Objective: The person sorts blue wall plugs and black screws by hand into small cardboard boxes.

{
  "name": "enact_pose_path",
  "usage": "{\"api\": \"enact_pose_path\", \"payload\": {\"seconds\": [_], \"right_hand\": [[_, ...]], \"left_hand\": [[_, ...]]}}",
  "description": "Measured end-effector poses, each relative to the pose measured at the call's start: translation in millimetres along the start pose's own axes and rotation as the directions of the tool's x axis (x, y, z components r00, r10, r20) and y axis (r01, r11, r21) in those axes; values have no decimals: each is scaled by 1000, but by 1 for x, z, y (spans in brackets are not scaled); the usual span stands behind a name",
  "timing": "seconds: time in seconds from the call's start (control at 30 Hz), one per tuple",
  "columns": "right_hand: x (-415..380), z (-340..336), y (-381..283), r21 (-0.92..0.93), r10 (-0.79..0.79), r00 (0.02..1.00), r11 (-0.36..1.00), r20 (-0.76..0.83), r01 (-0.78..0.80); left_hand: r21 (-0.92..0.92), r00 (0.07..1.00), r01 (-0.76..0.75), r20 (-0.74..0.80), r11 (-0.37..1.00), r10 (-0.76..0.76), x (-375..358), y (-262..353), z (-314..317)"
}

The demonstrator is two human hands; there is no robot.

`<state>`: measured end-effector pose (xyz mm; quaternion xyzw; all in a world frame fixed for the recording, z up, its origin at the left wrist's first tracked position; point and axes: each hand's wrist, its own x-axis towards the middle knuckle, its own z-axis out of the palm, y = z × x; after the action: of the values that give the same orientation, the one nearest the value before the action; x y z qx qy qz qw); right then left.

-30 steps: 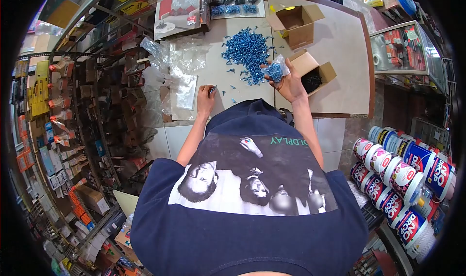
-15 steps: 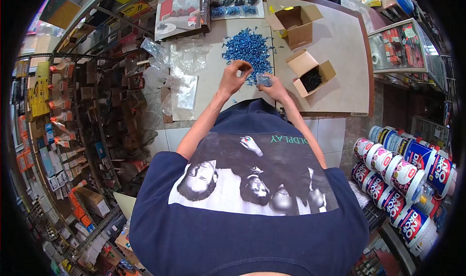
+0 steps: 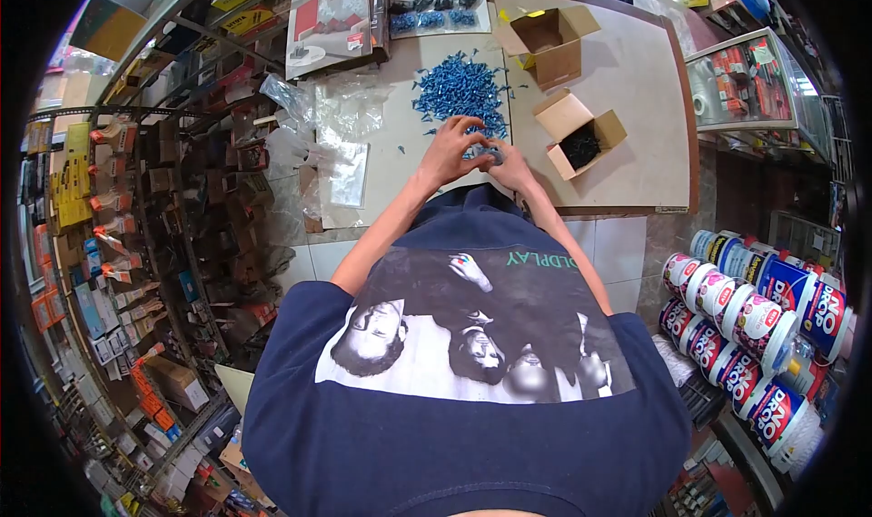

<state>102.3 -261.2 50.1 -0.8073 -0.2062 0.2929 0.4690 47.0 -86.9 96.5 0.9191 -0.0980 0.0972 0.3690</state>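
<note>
A heap of blue screw-like pieces (image 3: 460,85) lies on the pale table (image 3: 627,72). Just below the heap, my right hand (image 3: 513,167) is closed on a small clear plastic bag (image 3: 488,154) with bluish contents. My left hand (image 3: 446,152) is at the bag's left side, its fingers curled over the opening; whatever they pinch is too small to make out. Left of my hands lie empty-looking clear bags (image 3: 350,173). Filled small bags (image 3: 434,19) of blue and black pieces rest on a white sheet behind the heap.
An open carton (image 3: 556,61) stands at the back right, and a smaller open box (image 3: 578,149) with black pieces stands nearer. A large printed box (image 3: 329,22) is at the back left. Shelves (image 3: 109,208) line the left side; paint buckets (image 3: 758,326) are stacked at the right.
My left hand has moved right, from the lower edge of the heap to the bag. My right hand has shifted slightly down with the bag in it.
</note>
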Motion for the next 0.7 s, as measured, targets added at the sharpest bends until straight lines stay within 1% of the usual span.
{"api": "enact_pose_path", "payload": {"seconds": [0.07, 0.13, 0.2, 0.27, 0.33, 0.37, 0.4, 0.43, 0.47, 0.5, 0.57, 0.6, 0.67, 0.7], "right_hand": [[2, 1, 1, -8, -1, 1000, 1000, -3, 1], [5, 2, 6, 33, 46, 997, 998, 62, -48], [6, 7, 9, 40, 37, 997, 998, 74, -40], [5, 8, 13, 47, 33, 996, 998, 80, -37], [3, 8, 13, -49, 61, 994, 997, 86, -57], [2, 7, 13, -48, 62, 994, 997, 86, -58], [2, 7, 19, -84, 35, 995, 996, 88, -27], [3, 7, 26, -119, 7, 996, 993, 92, 4], [2, 7, 33, -119, 7, 996, 993, 92, 4], [2, 9, 43, -101, 23, 998, 995, 63, -16], [3, 12, 53, -81, 38, 999, 996, 34, -35], [2, 12, 56, -81, 45, 999, 996, 22, -43], [2, 11, 60, -79, 53, 999, 995, 5, -53], [3, 10, 61, -49, 87, 996, 995, 12, -86]], "left_hand": [[-12, 1000, 4, 11, 1000, -4, -4, 0, 0], [-24, 1000, 11, 23, 1000, -10, -9, -5, 3], [41, 994, -71, 85, 997, 67, -14, -13, 8], [29, 993, -80, 83, 996, 78, -21, -18, 13], [17, 993, -89, 83, 996, 88, -25, -19, 15], [-43, 999, -12, 49, 999, 14, -28, -20, 16], [-106, 998, 64, 20, 992, -62, -30, -23, 18], [-107, 998, 63, 21, 992, -61, -33, -27, 18], [-39, 980, 197, -32, 980, -198, -37, -33, 14], [22, 940, 332, -95, 943, -328, -43, -40, 12], [196, 873, 477, -216, 857, -436, -64, -62, 12], [196, 874, 475, -214, 858, -435, -74, -69, 10], [289, 778, 625, -300, 725, -552, -94, -78, 5], [291, 779, 625, -299, 724, -551, -104, -84, 5]]}}
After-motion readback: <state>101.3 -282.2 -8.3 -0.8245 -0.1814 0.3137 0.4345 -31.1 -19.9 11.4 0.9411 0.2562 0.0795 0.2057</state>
